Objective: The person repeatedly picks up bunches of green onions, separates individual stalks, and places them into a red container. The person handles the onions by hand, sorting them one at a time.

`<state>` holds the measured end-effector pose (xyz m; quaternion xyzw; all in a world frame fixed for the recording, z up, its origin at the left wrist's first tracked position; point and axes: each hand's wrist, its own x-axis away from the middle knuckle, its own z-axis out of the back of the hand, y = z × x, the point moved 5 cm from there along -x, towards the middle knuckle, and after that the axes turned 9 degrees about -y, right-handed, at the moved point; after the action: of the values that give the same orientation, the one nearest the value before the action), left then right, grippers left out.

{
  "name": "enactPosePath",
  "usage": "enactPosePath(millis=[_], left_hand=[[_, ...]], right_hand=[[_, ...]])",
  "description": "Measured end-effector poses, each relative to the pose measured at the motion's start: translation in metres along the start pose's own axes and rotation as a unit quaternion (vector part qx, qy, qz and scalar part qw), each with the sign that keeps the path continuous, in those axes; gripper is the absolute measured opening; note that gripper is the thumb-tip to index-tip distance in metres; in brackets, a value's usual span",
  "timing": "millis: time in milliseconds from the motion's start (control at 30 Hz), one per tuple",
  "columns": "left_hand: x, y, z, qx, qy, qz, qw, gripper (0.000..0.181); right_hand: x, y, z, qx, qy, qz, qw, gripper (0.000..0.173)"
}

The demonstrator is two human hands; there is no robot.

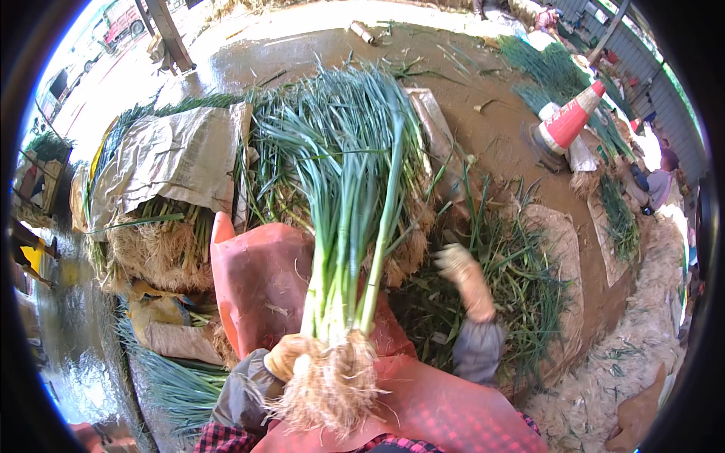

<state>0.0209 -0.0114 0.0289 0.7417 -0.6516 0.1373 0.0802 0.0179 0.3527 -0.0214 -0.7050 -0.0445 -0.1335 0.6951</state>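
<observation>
My left hand (286,358), in a pale glove, grips a bunch of long green onions (333,283) low down, just above the roots. The tangled tan roots (331,385) hang towards me over my red apron (442,396). The green leaves point away and overlap a large heap of green onions (334,122) behind. My right hand (457,263), also gloved and blurred by motion, is raised over a pile of loose green leaves (510,277) at my right. Its fingers look extended, and I see nothing held in it.
Root-ended bundles (161,249) lie at the left beneath a woven sack (175,153). More green onions (175,385) lie low at the left. A red-and-white traffic cone (569,122) stands on the wet floor (487,141). Root scraps (612,374) cover the right side. A person (660,181) sits farther right.
</observation>
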Motion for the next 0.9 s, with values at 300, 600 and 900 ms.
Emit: enactPosePath(millis=[300, 600, 900], left_hand=[[-0.006, -0.019, 0.052, -0.112, 0.072, 0.012, 0.991, 0.056], [-0.020, 0.003, 0.010, -0.020, 0.015, 0.013, 1.000, 0.053], [0.151, 0.010, 0.010, -0.256, 0.154, 0.029, 0.954, 0.051]], right_hand=[[0.040, -0.012, -0.181, -0.306, -0.244, -0.155, 0.907, 0.042], [0.008, -0.038, -0.180, -0.305, -0.242, -0.141, 0.910, 0.040], [-0.143, -0.008, -0.070, -0.205, -0.011, -0.011, 0.979, 0.027]])
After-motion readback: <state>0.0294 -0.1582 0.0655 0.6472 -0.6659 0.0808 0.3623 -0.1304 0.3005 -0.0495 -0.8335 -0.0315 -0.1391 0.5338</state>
